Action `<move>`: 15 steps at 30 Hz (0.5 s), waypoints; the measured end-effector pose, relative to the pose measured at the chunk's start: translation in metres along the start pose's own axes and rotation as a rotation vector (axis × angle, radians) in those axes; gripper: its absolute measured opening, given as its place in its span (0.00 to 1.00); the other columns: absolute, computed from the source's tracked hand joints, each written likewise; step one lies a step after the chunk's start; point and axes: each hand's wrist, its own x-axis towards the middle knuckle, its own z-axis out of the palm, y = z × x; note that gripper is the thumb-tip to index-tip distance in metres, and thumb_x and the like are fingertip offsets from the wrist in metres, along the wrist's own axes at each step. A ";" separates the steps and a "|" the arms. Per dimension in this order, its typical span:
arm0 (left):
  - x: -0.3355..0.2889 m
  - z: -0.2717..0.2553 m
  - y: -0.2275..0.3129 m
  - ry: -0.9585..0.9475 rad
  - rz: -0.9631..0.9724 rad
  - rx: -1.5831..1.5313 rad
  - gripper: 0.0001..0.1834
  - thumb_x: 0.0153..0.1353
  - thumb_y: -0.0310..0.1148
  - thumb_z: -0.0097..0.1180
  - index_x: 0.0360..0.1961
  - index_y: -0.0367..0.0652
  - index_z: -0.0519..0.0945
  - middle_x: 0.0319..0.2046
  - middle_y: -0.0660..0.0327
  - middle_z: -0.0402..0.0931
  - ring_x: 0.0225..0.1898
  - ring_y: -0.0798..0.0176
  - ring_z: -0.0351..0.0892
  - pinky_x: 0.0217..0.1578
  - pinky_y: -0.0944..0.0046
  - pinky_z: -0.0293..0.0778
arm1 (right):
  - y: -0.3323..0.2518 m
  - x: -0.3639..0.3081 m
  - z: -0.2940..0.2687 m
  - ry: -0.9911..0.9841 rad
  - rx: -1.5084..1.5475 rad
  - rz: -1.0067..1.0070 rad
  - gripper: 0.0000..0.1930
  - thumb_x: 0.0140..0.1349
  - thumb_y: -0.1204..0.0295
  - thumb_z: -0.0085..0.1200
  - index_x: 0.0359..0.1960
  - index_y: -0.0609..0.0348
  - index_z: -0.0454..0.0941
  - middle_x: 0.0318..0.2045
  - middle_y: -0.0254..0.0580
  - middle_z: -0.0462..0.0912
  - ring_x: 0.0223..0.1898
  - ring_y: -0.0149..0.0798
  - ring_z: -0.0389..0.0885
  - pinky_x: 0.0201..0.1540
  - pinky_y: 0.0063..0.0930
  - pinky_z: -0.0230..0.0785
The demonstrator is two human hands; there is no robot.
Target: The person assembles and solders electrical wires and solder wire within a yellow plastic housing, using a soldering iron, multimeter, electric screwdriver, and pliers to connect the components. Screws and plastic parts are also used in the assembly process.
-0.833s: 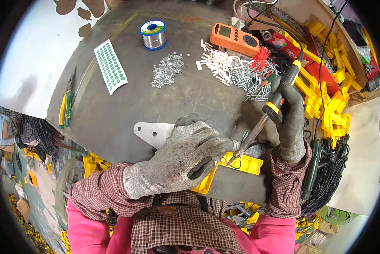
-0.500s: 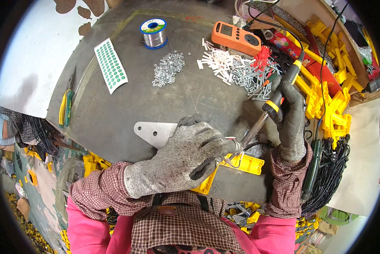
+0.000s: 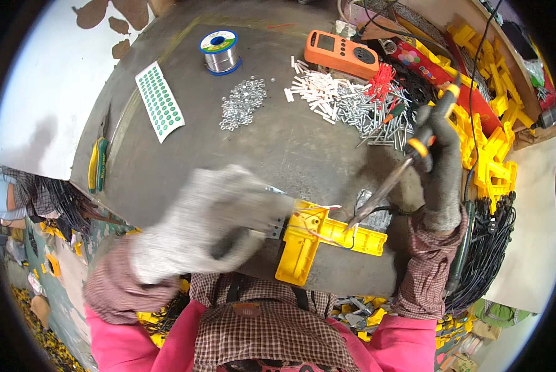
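My right hand [image 3: 442, 167] is gloved in grey and closed around a soldering iron [image 3: 384, 186]. The iron slants down to the left, its tip close to the wires over a yellow T-shaped plastic housing [image 3: 300, 257]. Open side up, the housing shows thin wires [image 3: 318, 234] inside and a black cable [image 3: 386, 209] running off to the right. My left hand [image 3: 207, 220], also gloved, is smeared by motion left of the housing, so its fingers cannot be read. A metal plate [image 3: 275, 227] shows partly between that hand and the housing; the hand hides the rest.
On the grey table [image 3: 166, 173] lie a solder spool [image 3: 221, 57], a green-dotted sticker sheet [image 3: 160, 102], nuts [image 3: 243, 104], screws [image 3: 380, 115], white sleeves [image 3: 318, 93], an orange meter [image 3: 342, 53] and pliers [image 3: 97, 162]. Yellow parts [image 3: 492, 158] and a green-handled tool [image 3: 459, 257] are at right.
My left hand has moved left off the wires, uncovering the housing. My right hand has shifted slightly right with the soldering iron, whose cord end is now more upright.
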 end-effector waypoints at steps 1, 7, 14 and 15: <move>-0.003 -0.027 0.003 -0.071 -0.129 0.170 0.25 0.48 0.19 0.58 0.51 0.44 0.78 0.43 0.58 0.76 0.45 0.50 0.75 0.53 0.52 0.67 | -0.004 0.003 -0.014 0.068 -0.048 -0.143 0.13 0.68 0.60 0.45 0.39 0.56 0.76 0.25 0.25 0.72 0.18 0.18 0.63 0.18 0.12 0.53; -0.047 -0.096 -0.013 0.004 -0.344 0.851 0.23 0.40 0.13 0.48 0.39 0.44 0.78 0.45 0.54 0.71 0.55 0.47 0.68 0.58 0.48 0.65 | -0.043 0.021 -0.084 0.184 -0.186 -0.374 0.13 0.68 0.63 0.49 0.46 0.57 0.78 0.35 0.32 0.77 0.32 0.24 0.75 0.38 0.18 0.69; 0.093 0.050 0.041 -0.217 0.183 0.391 0.16 0.53 0.31 0.56 0.44 0.38 0.77 0.34 0.53 0.81 0.45 0.50 0.80 0.39 0.49 0.77 | 0.000 0.061 -0.009 0.142 -0.643 -0.850 0.10 0.62 0.78 0.55 0.45 0.62 0.79 0.40 0.44 0.82 0.44 0.37 0.81 0.48 0.28 0.71; 0.105 0.060 0.046 -0.211 0.214 0.395 0.16 0.53 0.31 0.56 0.44 0.38 0.77 0.34 0.53 0.81 0.45 0.50 0.80 0.39 0.49 0.77 | 0.010 0.080 -0.015 0.129 -0.655 -0.869 0.10 0.62 0.76 0.55 0.45 0.61 0.79 0.41 0.47 0.82 0.45 0.41 0.82 0.49 0.32 0.72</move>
